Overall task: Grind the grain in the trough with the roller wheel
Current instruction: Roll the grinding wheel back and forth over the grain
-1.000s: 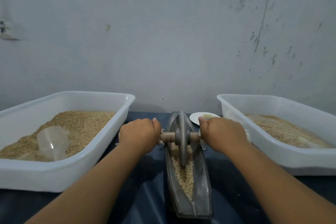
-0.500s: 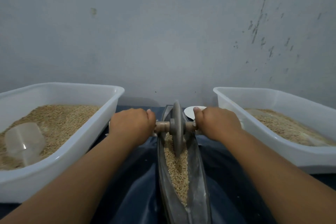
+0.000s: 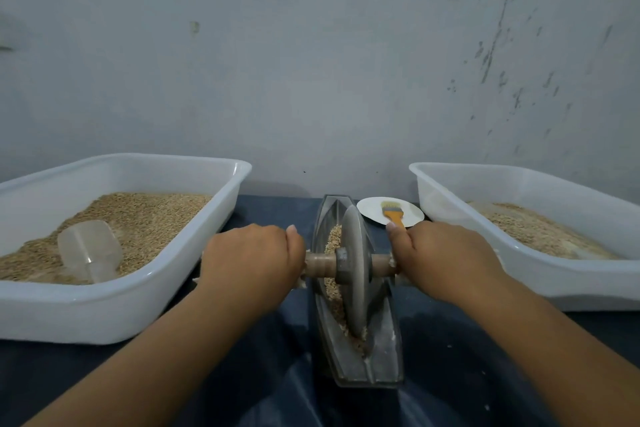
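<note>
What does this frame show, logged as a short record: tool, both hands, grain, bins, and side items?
tool: roller wheel standing on edge in the trough, wooden axle across it
left hand: left hand grips the axle's left end
right hand: right hand grips the axle's right end
grain: grain in trough beside and beyond the wheel
left bin: grain, clear scoop lying in it
right bin: grain
side items: white plate with orange-handled brush behind the right hand

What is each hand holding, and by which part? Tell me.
Both hold the roller wheel by its wooden axle: the left hand grips the left end, the right hand the right end.
</note>
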{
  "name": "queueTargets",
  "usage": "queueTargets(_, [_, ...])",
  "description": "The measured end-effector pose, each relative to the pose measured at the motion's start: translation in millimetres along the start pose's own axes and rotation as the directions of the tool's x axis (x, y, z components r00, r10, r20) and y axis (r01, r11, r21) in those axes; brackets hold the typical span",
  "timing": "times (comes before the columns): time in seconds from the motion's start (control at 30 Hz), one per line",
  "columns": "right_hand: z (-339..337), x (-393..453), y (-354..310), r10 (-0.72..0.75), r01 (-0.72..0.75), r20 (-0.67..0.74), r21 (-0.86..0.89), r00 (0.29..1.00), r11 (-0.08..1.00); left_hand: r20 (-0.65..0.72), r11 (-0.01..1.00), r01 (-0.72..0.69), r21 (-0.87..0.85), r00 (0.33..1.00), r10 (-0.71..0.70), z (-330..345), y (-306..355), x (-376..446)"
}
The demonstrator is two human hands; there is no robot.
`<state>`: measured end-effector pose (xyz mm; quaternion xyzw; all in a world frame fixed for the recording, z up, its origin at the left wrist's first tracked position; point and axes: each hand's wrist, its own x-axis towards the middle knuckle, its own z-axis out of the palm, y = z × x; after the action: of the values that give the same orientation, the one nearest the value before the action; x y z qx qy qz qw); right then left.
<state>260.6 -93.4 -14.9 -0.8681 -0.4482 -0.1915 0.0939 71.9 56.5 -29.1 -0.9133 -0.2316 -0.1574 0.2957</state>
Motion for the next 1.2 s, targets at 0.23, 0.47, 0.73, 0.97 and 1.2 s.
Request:
queueTargets(0.23, [28,49,-2,0.095,-0.091,-0.053,0.063,0.994,0.994,0.073,0.996,0.086,0.031,0.993,-0.088,28,-5,51])
queueTargets(0.47, [48,95,6,0.119,-0.108,-0.097,0.110,0.988,0.988,-0.001,0.992,0.119,0.041,0.993,-0.119,54,-14,96])
queueTargets(0.73, [41,82,5,0.091,-0.088,-0.058,0.054,0.994,0.995,-0.008,0.994,0.085,0.075,0.996,-0.085,56,-11,83])
queueTargets(0.97, [16,26,-2,0.038,-0.038,-0.016,0.013,0.999,0.999,0.031,0.997,0.037,0.074,0.999,-0.039,23,-2,40])
queueTargets(1.2, [-11,-22,6,0.031,-0.045,0.087,0.167,0.996,0.985,-0.071,0.997,-0.019,0.070,0.997,0.024,-22,4,-2])
